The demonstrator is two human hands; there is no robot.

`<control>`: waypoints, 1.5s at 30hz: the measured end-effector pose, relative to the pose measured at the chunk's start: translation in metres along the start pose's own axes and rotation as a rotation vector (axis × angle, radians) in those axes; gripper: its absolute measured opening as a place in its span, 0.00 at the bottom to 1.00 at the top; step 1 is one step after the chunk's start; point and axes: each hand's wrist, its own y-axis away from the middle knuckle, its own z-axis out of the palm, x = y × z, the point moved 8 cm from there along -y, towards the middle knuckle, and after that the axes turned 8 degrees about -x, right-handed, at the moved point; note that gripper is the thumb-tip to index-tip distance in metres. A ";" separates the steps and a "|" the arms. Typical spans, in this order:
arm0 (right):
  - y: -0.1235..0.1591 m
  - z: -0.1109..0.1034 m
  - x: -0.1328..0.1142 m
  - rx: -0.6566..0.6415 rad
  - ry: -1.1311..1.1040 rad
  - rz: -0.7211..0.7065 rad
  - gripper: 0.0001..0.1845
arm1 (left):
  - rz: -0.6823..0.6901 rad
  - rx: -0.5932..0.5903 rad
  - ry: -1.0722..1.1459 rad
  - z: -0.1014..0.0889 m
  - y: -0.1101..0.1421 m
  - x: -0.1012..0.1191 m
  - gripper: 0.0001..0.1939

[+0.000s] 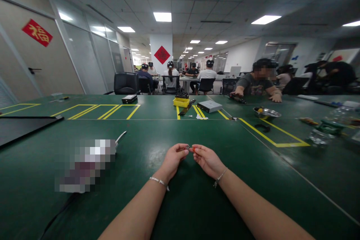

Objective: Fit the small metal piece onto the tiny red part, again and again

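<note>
My left hand point(174, 158) and my right hand point(206, 159) meet over the green table point(197, 202), fingertips almost touching. Both hands are closed in a pinch. Between them sits a tiny part point(190, 148), partly metal and partly orange, too small to name. The left fingers hold its silvery end and the right fingers its orange end. Each wrist wears a thin bracelet.
A blurred-out object point(84, 165) with a cable lies at my left. A dark flat panel point(25, 125) lies far left. Further back stand a yellow bin point(181, 101), a grey box point(209, 106) and a metal bowl point(266, 113). A seated person point(257, 82) works at the right; others sit behind.
</note>
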 end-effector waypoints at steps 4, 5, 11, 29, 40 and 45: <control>0.000 -0.001 0.000 0.017 -0.006 0.000 0.11 | 0.024 0.017 -0.040 -0.003 -0.001 0.003 0.15; 0.000 -0.001 0.000 0.021 -0.002 -0.001 0.11 | 0.028 0.022 -0.046 -0.004 -0.001 0.003 0.15; 0.001 0.003 0.000 0.014 0.051 -0.011 0.11 | 0.029 0.023 0.000 -0.005 -0.001 0.003 0.15; 0.002 0.001 0.000 0.060 0.031 -0.033 0.12 | 0.054 0.028 -0.066 -0.007 -0.003 0.003 0.13; 0.003 0.001 -0.001 0.097 0.061 -0.075 0.14 | 0.182 0.079 -0.643 0.005 0.003 0.023 0.07; 0.002 0.001 0.000 0.128 0.095 -0.076 0.16 | 0.261 0.092 -0.802 0.010 0.007 0.028 0.06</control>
